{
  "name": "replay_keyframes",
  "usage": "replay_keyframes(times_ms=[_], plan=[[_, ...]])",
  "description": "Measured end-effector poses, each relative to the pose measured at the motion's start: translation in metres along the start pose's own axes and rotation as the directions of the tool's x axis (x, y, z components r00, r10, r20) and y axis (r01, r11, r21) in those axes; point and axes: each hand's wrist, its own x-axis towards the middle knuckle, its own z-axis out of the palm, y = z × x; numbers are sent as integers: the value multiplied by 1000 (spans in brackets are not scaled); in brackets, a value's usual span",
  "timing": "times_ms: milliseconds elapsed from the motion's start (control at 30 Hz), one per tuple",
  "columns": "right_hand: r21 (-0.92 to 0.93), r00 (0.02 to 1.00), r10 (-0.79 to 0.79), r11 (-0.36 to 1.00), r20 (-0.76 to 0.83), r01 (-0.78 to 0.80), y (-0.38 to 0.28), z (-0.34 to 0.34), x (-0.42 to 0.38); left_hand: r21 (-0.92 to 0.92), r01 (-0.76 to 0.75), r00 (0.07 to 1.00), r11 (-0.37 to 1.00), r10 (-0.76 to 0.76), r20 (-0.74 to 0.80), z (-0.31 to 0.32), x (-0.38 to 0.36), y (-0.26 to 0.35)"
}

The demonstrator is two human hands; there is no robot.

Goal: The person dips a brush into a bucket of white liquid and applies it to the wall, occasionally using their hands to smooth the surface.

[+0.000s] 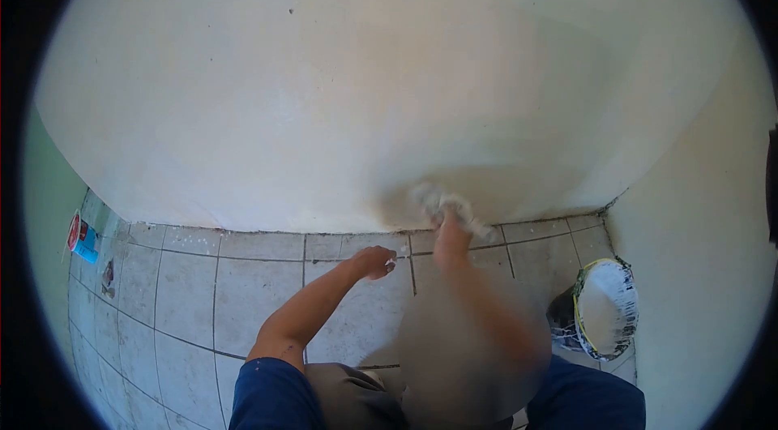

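Observation:
My right hand point(450, 229) grips a crumpled whitish rag point(460, 205) low on the wall, just above the floor. Rag and hand are partly blurred. Around them the pale wall point(324, 106) has a darker, damp-looking patch, part of which may be shadow. My left hand point(374, 262) is closed in front of me, over the floor tiles and apart from the wall. A small white bit shows at its fingers, too small to name. A round blur covers part of my right forearm.
To the right stands a black bucket point(565, 318), its inside coated white. A blue, white and red container point(83, 239) is at the far left. The tiled floor point(186, 292) meets the wall along a dirty edge, and side walls close in left and right.

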Motion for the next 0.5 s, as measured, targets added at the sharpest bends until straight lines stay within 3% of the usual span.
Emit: replay_keyframes(times_ms=[67, 100, 133, 167, 200, 267, 333, 367, 433, 500], plan=[[-257, 954, -233, 926, 189, 277, -69, 31, 11, -6, 25, 1000, 1000, -25, 9, -4, 1, 5], [-381, 854, -343, 784, 391, 489, -122, 56, 6, 1, 5, 1000, 1000, -6, 7, -2, 5, 5], [-265, 691, -511, 671, 511, 692, -153, 73, 20, 7, -14, 1000, 1000, 14, 4, 2, 10, 5], [-419, 577, -581, 397, 574, 817, -201, 104, 7, 10, -33, 999, 999, 33, 0, 6, 13, 6], [-299, 334, -608, 163, 720, 940, -232, 116, 13, 18, -59, 998, 998, 58, 9, 8, 16, 8], [21, 163, -602, 286, 782, 958, -279, 158, 4, 36, -101, 994, 994, 100, 32, 13, 19, 12], [45, -116, -454, -164, 884, 985, -277, 168, 11, 33, -115, 993, 993, 113, 45, 13, 18, 17], [88, -226, -336, -381, 914, 920, -272, 170, 13, 38, -120, 992, 992, 118, 51, 10, 18, 17], [166, -292, -191, -491, 937, 855, -202, 148, 23, 32, -121, 992, 992, 121, 29, 12, 22, 13], [103, -46, 172, -339, 984, 935, -133, 106, 21, 26, -113, 994, 993, 112, 17, 8, 18, 12]])
